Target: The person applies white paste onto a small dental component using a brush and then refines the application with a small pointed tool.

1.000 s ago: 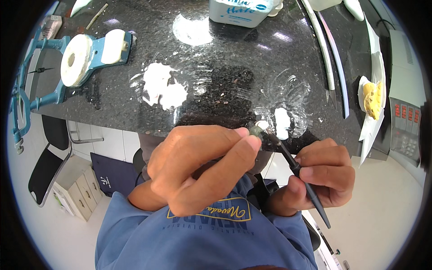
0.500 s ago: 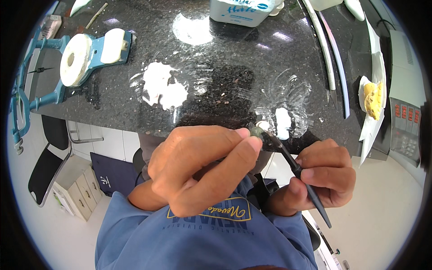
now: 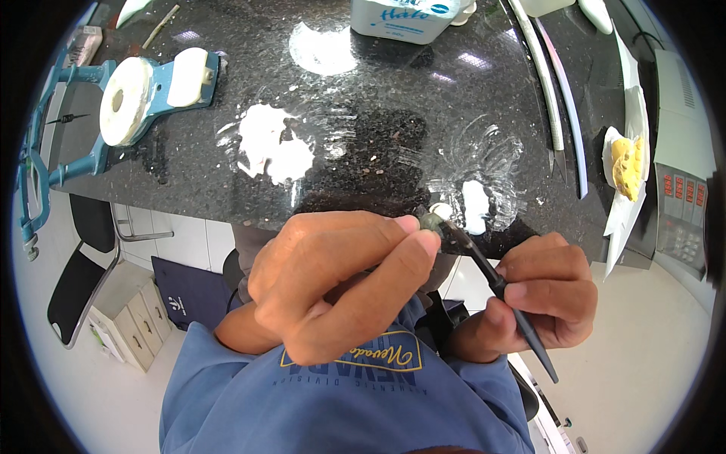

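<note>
Tool [image 3: 484, 265] and small greenish piece [image 3: 432, 222], close together at the near edge of a dark speckled counter [image 3: 454, 98].
The left hand [image 3: 333, 284] pinches the piece between thumb and finger; the right hand [image 3: 556, 295] holds the slim black tool pen-fashion, its tip right at the piece, though whether they touch cannot be told. Just beyond lies a small white patch [image 3: 475, 204]; farther left, a larger white smear [image 3: 276, 151]. A blue metal frame [image 3: 160, 87] sits at left, a yellow mass [image 3: 626, 166] at right.
</note>
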`<act>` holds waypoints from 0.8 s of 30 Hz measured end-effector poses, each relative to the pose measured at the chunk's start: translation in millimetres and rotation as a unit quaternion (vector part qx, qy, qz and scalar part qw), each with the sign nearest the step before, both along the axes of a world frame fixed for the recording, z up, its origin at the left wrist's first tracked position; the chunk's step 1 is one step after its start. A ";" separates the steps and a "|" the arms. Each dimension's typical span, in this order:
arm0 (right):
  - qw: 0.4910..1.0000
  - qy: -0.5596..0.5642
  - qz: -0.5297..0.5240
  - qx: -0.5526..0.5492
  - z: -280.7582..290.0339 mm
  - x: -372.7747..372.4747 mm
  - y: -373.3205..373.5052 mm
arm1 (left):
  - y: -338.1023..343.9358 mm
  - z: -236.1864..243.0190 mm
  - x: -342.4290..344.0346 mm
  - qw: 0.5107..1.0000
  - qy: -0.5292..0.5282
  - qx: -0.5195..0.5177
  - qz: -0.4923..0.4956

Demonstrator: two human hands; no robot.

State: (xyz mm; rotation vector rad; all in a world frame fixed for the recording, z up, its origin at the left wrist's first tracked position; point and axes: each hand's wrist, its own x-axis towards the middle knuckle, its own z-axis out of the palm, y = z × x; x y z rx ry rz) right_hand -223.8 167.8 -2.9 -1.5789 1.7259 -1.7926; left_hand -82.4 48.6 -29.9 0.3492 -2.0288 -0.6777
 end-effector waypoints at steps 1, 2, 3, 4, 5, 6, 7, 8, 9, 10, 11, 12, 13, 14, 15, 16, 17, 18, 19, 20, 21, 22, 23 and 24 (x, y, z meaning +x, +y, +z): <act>1.000 -0.007 0.003 -0.003 0.3 -0.2 0.5 | 0.6 -0.3 -0.3 1.000 0.002 0.001 0.003; 1.000 -0.014 0.005 -0.005 0.4 -0.3 0.8 | 0.7 -0.3 -0.3 1.000 0.002 0.001 0.004; 1.000 -0.014 0.005 -0.005 0.1 -0.1 0.9 | 1.0 -0.5 -0.6 1.000 0.003 0.001 0.005; 1.000 -0.016 0.003 -0.007 -0.2 0.3 0.7 | 0.4 -0.4 -0.7 1.000 0.003 0.000 0.003; 1.000 -0.017 0.001 -0.009 -0.3 0.6 0.6 | -0.3 -0.3 -0.5 1.000 0.004 0.000 0.002; 1.000 -0.017 0.000 -0.008 0.0 0.4 0.4 | -0.4 -0.3 -0.7 1.000 0.004 -0.001 0.001; 1.000 -0.010 0.003 -0.002 0.3 -0.2 0.1 | -0.4 -0.3 -0.6 1.000 0.003 -0.001 0.000; 1.000 -0.002 0.006 0.005 0.7 -0.6 -0.1 | -0.4 -0.2 -0.4 1.000 0.003 -0.002 0.000; 1.000 -0.003 0.007 0.005 0.9 -0.6 -0.2 | -0.4 0.0 -0.1 1.000 0.003 -0.002 0.000; 1.000 -0.005 0.008 0.006 1.3 -0.7 -0.4 | -0.7 0.4 -0.1 1.000 0.001 -0.003 -0.001; 1.000 -0.006 0.010 0.007 1.6 -0.7 -0.6 | -0.9 0.5 0.0 1.000 0.001 -0.003 -0.002; 1.000 -0.006 0.010 0.007 1.5 -0.7 -0.6 | -1.1 0.6 0.0 1.000 0.000 -0.003 -0.002; 1.000 -0.004 0.008 0.005 1.1 -0.4 -0.4 | -1.2 0.4 0.2 1.000 -0.001 -0.002 -0.004; 1.000 -0.003 0.006 0.003 0.8 -0.3 -0.4 | -1.4 0.2 0.3 1.000 -0.001 -0.001 -0.006; 1.000 -0.003 0.006 0.003 0.7 0.0 -0.4 | -1.7 0.1 0.6 1.000 -0.001 -0.001 -0.007; 1.000 -0.008 0.006 0.000 0.6 0.1 0.2 | -1.8 0.0 0.6 1.000 -0.001 -0.004 -0.007; 1.000 -0.014 0.005 -0.002 0.6 0.3 0.6 | -1.5 0.0 0.4 1.000 -0.001 -0.006 -0.008; 1.000 -0.014 0.005 -0.003 0.6 0.4 1.0 | -1.4 0.0 0.3 1.000 -0.001 -0.008 -0.008; 1.000 -0.015 0.001 -0.003 0.7 0.5 0.9 | -1.2 0.0 0.0 1.000 -0.001 -0.009 -0.006; 1.000 -0.016 -0.002 -0.004 0.9 0.5 0.9 | -1.3 0.0 0.0 1.000 0.000 -0.009 -0.006; 1.000 -0.016 -0.002 -0.004 1.2 0.2 0.6 | -1.2 0.2 -0.2 1.000 0.000 -0.010 -0.005; 1.000 -0.011 0.000 0.001 1.3 -0.3 0.4 | -1.3 0.0 0.0 1.000 -0.002 -0.010 -0.007; 1.000 -0.005 0.001 0.005 1.5 -0.7 0.2 | -1.3 -0.1 0.1 1.000 -0.004 -0.009 -0.009; 1.000 -0.005 0.001 0.006 1.6 -0.9 0.2 | -1.3 -0.3 0.4 1.000 -0.004 -0.009 -0.009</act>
